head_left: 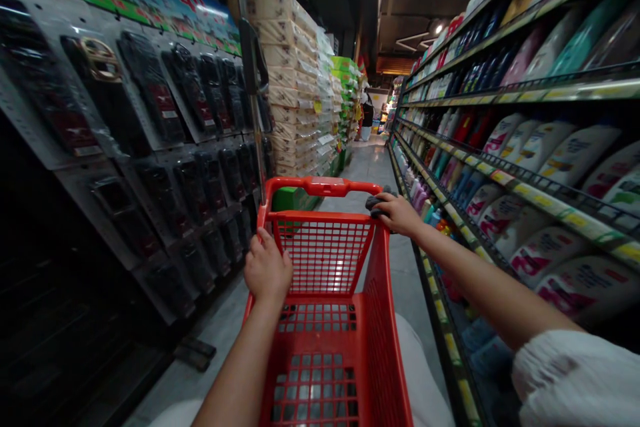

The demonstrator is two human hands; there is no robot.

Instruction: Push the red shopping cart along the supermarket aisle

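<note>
A red plastic shopping basket cart (327, 219) stands between my arms, with grid walls and a raised handle at its far end. My left hand (269, 265) is closed over its left rim, the fingertips curled to the outside. At the far right corner, my right hand (397, 212) is closed on a dark grey cloth (377, 203) that lies against the rim. Part of that cloth is hidden under my fingers. The floor shows through the grid in the cart's base.
Packaged belts (160, 90) hang on a display at the left. Stacked paper packs (290, 80) stand beyond it, beside a metal pole (257, 140). Shelves with bottles (565, 153) line the right. A grey-floored aisle (373, 157) runs ahead, with a person (367, 117) far off.
</note>
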